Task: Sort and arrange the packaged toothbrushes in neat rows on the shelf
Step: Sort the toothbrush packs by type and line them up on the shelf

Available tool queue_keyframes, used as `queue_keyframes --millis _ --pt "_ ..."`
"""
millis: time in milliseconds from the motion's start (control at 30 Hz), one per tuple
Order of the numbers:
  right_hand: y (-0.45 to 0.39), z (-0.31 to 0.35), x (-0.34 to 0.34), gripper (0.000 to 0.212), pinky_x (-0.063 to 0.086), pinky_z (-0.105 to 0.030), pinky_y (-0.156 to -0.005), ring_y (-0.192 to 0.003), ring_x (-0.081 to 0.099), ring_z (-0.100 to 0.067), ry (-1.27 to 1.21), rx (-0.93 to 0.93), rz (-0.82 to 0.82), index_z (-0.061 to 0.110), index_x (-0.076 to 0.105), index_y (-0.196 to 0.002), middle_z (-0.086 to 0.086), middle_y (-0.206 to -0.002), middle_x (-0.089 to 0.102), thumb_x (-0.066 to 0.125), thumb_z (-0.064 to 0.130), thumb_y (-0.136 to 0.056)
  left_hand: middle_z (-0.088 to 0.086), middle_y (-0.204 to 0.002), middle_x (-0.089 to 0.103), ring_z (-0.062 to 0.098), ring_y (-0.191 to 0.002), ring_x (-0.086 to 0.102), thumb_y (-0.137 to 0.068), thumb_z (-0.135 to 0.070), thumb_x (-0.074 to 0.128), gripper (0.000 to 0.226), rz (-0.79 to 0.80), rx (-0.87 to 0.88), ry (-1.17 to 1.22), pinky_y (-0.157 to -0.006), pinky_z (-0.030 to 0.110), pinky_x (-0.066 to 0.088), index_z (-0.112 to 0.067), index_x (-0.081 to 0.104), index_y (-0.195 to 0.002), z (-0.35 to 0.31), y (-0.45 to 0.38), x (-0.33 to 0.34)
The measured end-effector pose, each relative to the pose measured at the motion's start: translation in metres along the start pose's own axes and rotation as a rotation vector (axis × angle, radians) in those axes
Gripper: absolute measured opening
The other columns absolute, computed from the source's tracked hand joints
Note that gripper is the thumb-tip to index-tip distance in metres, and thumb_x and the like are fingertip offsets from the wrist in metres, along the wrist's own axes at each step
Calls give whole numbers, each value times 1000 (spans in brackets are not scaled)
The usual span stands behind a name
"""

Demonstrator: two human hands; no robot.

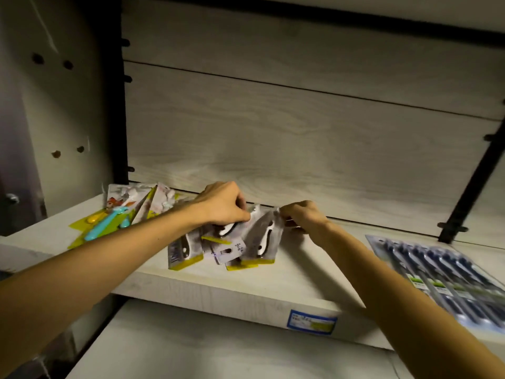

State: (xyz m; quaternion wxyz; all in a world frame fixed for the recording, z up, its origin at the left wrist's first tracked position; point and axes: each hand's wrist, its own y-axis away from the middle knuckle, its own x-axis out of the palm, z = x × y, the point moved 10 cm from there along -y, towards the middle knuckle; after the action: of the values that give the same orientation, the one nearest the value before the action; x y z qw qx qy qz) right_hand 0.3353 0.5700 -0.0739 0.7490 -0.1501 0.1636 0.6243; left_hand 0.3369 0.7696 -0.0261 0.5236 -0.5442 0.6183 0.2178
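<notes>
Both hands grip grey toothbrush packs [261,239] on the shelf [273,291].
Left hand [224,205] and right hand [302,216] are curled on them; about four are fanned.

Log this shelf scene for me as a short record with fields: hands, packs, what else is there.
left hand: grips top of grey packs
right hand: pinches top of one grey pack
left pile: colourful packs, overlapping
right: blue multipack lying flat
shelf: light wood, price label on front edge
</notes>
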Motion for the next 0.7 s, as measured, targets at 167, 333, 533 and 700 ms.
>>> queue_keyframes --millis 167,333,533,700 --pt "0 -19 -41 23 39 -24 -54 -59 47 -17 170 -1 -26 0 71 -109 -14 -84 59 57 -4 -92 -6 -76 75 13 -76 69 -69 -38 78 21 10 96 59 -67 23 53 -24 78 -85 -51 0 32" --pt "-7 -34 -74 26 46 -27 -70 -76 56 -20 312 -9 -98 -2 71 -115 -11 -93 64 62 -1 -90 4 -61 73 16 -49 69 -83 -36 72 19 248 41 286 -49 31 59 -18 72 -88 -67 -1 66" --pt "-8 -2 -56 33 46 -30 -90 -112 64 -28 588 -225 -145 10 68 -125 -10 -123 69 62 23 -95 -11 -97 76 17 -90 71 -84 -47 66 22 -64 63 -37 -78 28 56 -32 75 -97 -29 -18 -3" --pt "-12 4 5 48 48 -36 -93 -115 61 -31 683 -241 -33 20 64 -125 -7 -120 67 60 54 -90 -7 -108 73 18 -99 67 -86 -46 68 29 132 46 -128 -88 34 54 -29 74 -108 27 -15 -4"
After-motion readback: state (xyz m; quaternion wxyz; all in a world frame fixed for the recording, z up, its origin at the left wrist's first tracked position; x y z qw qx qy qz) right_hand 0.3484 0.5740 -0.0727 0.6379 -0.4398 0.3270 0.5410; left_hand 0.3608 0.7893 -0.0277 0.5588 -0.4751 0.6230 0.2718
